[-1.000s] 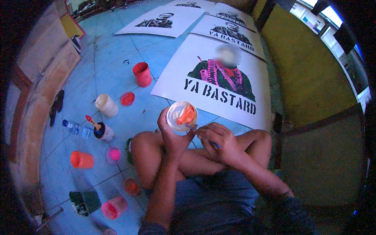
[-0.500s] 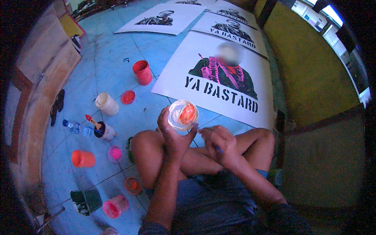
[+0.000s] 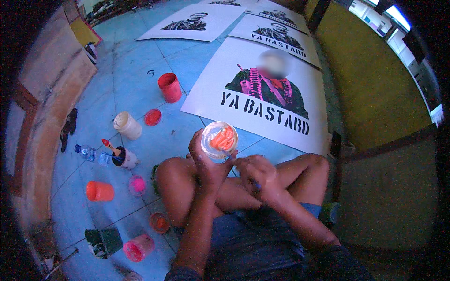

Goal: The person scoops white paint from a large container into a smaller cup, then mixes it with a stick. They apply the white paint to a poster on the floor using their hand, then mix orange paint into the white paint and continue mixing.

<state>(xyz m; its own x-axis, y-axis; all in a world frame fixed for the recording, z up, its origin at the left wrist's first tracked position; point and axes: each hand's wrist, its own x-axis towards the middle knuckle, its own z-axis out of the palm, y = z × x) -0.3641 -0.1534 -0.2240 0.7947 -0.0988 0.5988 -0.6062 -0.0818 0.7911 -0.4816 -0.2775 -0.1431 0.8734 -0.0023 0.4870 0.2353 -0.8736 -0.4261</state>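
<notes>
My left hand (image 3: 209,164) is wrapped round a clear plastic cup (image 3: 206,141), tilted so that its inside shows. Orange paint (image 3: 222,139) mixed with white streaks lies in the cup. My right hand (image 3: 257,175), slightly blurred, grips a thin blue-handled tool (image 3: 257,186); its far end reaches into the cup's near edge, and its tip is hard to make out. Both hands are above my crossed legs. Just beyond them lies a white poster (image 3: 206,105) with a stencilled black, pink and red figure and black lettering.
On the blue tiled floor at left stand a red tub (image 3: 169,88), a red lid (image 3: 153,117), a white container (image 3: 127,125), a cup with a brush (image 3: 125,158), a water bottle (image 3: 86,151), an orange tub (image 3: 99,191) and a pink tub (image 3: 138,248). More posters (image 3: 187,23) lie farther off.
My right hand has moved left to the cup, bringing the tool to its edge. The orange paint has spread wider inside the cup, which my left hand still holds.
</notes>
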